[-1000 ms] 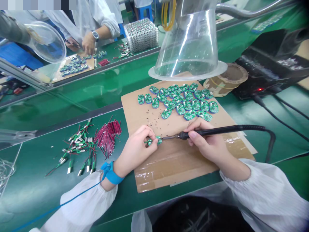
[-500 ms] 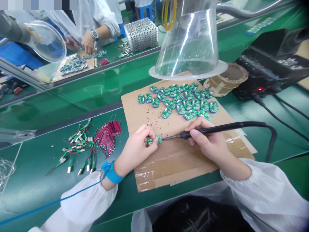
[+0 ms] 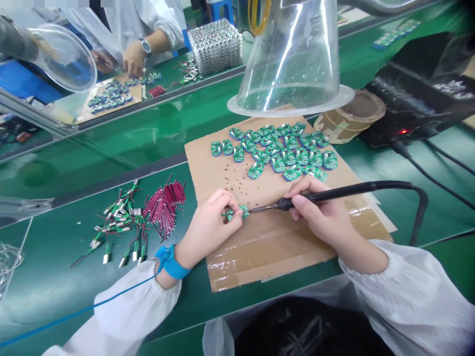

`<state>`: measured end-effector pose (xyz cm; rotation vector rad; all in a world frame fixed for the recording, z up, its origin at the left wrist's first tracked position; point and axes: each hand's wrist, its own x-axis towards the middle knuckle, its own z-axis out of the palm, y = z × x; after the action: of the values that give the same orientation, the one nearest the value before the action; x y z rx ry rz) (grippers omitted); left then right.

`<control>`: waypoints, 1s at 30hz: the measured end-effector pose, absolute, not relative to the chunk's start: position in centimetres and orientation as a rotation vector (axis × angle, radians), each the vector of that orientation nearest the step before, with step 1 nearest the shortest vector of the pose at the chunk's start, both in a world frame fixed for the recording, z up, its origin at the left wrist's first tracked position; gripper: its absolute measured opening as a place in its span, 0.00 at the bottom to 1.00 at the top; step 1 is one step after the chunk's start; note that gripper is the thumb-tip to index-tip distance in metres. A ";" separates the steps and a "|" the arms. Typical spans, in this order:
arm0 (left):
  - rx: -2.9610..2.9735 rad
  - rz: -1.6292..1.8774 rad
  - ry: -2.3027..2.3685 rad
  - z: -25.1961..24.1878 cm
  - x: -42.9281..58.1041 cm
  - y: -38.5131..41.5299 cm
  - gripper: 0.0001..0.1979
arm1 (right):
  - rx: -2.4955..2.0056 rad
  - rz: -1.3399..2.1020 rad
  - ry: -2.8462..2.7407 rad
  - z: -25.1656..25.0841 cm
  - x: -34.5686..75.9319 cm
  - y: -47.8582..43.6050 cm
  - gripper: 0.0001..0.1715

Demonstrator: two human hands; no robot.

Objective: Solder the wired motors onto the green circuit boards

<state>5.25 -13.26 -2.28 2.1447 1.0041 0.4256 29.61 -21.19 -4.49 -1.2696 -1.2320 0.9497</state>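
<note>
My left hand point(image 3: 210, 227) pinches a small green circuit board point(image 3: 237, 213) with short wires at its left side. My right hand point(image 3: 319, 212) grips a black soldering iron point(image 3: 326, 194) like a pen, its metal tip at the board's right edge. The contact point is partly hidden by my fingers. Both hands rest over a taped cardboard sheet point(image 3: 282, 252). Beyond them, a loose group of green circuit boards point(image 3: 282, 153) lies on the cardboard, with dark specks scattered nearby.
Wired components point(image 3: 122, 222) and red-and-black pins point(image 3: 163, 210) lie left on the green bench point(image 3: 55, 282). A clear fume hood point(image 3: 289, 64) hangs ahead, beside a round brown tub point(image 3: 351, 116) and black soldering station point(image 3: 411, 99). A co-worker's hand point(image 3: 133, 58) works across the divider.
The whole view has shifted slightly as my head moved. The soldering iron's tip stays at the board, and my left hand keeps the same pinch.
</note>
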 end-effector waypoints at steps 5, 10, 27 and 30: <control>2.151 0.424 1.004 -2.2 5.3 -13.3 0.05 | -1.273 0.895 -1.274 -4.5 29.7 -21.2 0.09; 2.151 0.416 0.997 -2.3 5.1 -13.3 0.04 | -1.267 0.878 -1.280 -4.6 29.7 -21.3 0.09; 2.131 0.458 0.838 -1.8 4.7 -12.9 0.04 | -1.224 0.894 -1.153 -4.3 29.5 -21.4 0.08; 2.145 0.431 0.800 -1.7 4.4 -12.8 0.04 | -1.212 0.894 -1.134 -4.3 29.5 -21.4 0.08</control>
<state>4.44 -12.77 -1.73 2.1450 0.7997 0.4310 29.54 -21.38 -4.30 -1.2117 -1.1341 0.8937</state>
